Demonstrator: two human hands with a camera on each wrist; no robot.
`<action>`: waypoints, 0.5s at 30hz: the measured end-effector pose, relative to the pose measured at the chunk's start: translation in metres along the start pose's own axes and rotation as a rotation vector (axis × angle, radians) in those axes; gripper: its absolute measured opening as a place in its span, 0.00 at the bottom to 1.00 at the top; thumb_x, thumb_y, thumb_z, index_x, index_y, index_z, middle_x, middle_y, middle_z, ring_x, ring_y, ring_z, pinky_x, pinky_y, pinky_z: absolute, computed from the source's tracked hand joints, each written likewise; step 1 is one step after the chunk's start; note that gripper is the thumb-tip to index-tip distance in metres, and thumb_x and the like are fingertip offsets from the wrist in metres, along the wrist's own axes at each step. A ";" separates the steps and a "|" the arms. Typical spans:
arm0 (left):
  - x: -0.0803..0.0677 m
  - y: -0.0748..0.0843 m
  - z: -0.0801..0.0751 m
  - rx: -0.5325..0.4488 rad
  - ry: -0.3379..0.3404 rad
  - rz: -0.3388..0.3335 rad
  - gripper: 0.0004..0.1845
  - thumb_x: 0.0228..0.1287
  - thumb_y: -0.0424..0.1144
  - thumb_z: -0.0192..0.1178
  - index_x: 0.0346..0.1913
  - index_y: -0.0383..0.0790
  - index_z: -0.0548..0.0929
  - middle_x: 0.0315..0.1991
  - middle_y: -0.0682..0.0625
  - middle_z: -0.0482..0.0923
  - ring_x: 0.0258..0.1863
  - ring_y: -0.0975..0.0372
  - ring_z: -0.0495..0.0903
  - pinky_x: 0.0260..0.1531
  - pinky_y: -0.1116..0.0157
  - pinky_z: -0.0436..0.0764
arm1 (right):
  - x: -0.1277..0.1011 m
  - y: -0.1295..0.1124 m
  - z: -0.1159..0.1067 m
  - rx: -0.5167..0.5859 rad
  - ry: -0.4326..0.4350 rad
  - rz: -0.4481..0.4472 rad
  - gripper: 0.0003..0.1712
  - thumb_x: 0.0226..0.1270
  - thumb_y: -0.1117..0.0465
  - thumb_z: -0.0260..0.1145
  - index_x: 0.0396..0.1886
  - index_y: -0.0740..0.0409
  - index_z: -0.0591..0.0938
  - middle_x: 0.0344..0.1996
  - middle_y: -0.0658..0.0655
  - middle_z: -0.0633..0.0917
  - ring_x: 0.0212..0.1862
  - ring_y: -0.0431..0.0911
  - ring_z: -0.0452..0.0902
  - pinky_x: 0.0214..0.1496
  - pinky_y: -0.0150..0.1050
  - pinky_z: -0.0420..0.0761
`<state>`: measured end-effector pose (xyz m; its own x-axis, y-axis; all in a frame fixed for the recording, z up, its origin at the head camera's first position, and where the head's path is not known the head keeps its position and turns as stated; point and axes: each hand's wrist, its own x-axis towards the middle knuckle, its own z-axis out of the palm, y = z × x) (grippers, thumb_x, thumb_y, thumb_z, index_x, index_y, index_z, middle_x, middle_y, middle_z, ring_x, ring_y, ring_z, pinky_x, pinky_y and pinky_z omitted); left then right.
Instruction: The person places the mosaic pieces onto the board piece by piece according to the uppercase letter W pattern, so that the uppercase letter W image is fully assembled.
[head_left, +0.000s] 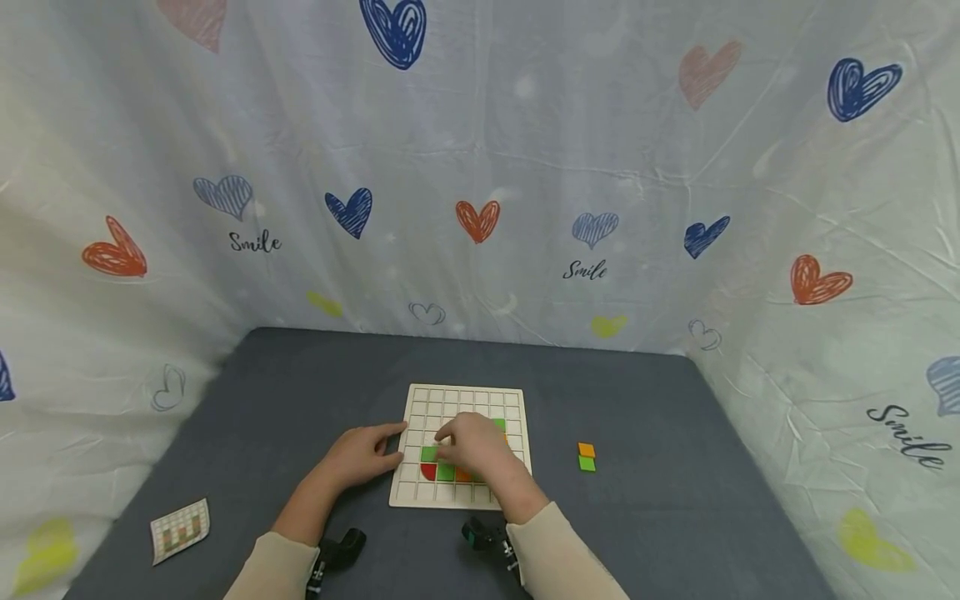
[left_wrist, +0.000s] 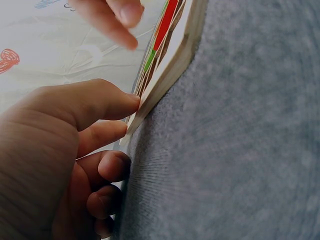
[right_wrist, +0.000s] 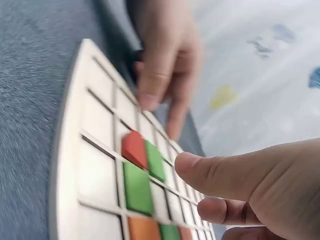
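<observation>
A pale wooden grid board [head_left: 457, 397] lies on the dark table. My left hand [head_left: 358, 454] rests its thumb and index fingertip against the board's left edge; the other fingers curl below in the left wrist view. Above the grid hovers my right hand [head_left: 480, 444], thumb and index finger apart, with nothing visible between them in the right wrist view. In the lower left cells sit a red tile with a rounded side [right_wrist: 134, 149], a green tile [right_wrist: 155, 160], another green tile [right_wrist: 137, 187] and an orange tile [right_wrist: 144, 228]. My right hand partly hides further tiles.
To the board's right lie a loose orange tile [head_left: 587, 450] and a loose green tile [head_left: 587, 463]. A small card with a printed grid pattern [head_left: 180, 531] lies at the table's left. A white curtain with hearts [head_left: 480, 275] hangs around the table [head_left: 645, 525].
</observation>
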<state>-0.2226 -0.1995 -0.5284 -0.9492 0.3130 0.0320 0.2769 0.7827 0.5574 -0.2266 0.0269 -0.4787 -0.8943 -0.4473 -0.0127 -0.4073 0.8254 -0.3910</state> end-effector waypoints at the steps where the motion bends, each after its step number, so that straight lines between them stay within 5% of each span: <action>1: 0.000 0.001 0.000 -0.002 -0.002 -0.005 0.27 0.60 0.50 0.64 0.63 0.52 0.75 0.15 0.57 0.66 0.13 0.64 0.62 0.18 0.65 0.62 | -0.004 0.003 -0.003 0.017 0.010 0.015 0.13 0.58 0.51 0.70 0.42 0.47 0.88 0.31 0.43 0.85 0.27 0.34 0.75 0.29 0.32 0.74; 9: 0.000 0.004 0.001 -0.020 -0.010 -0.037 0.28 0.59 0.49 0.64 0.64 0.51 0.75 0.16 0.55 0.66 0.14 0.63 0.63 0.19 0.65 0.62 | -0.033 0.032 -0.023 0.135 0.068 0.128 0.16 0.59 0.51 0.69 0.45 0.49 0.87 0.22 0.43 0.77 0.21 0.40 0.69 0.21 0.37 0.69; 15: 0.000 0.004 0.001 -0.009 -0.004 -0.020 0.28 0.59 0.49 0.64 0.63 0.50 0.76 0.15 0.56 0.66 0.13 0.63 0.63 0.18 0.65 0.62 | -0.051 0.058 -0.033 0.151 0.134 0.209 0.18 0.58 0.51 0.70 0.47 0.50 0.86 0.27 0.46 0.76 0.24 0.43 0.68 0.22 0.38 0.68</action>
<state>-0.2216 -0.1963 -0.5269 -0.9538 0.2998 0.0178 0.2569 0.7838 0.5654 -0.2109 0.1086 -0.4699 -0.9766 -0.2148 0.0106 -0.1883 0.8299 -0.5252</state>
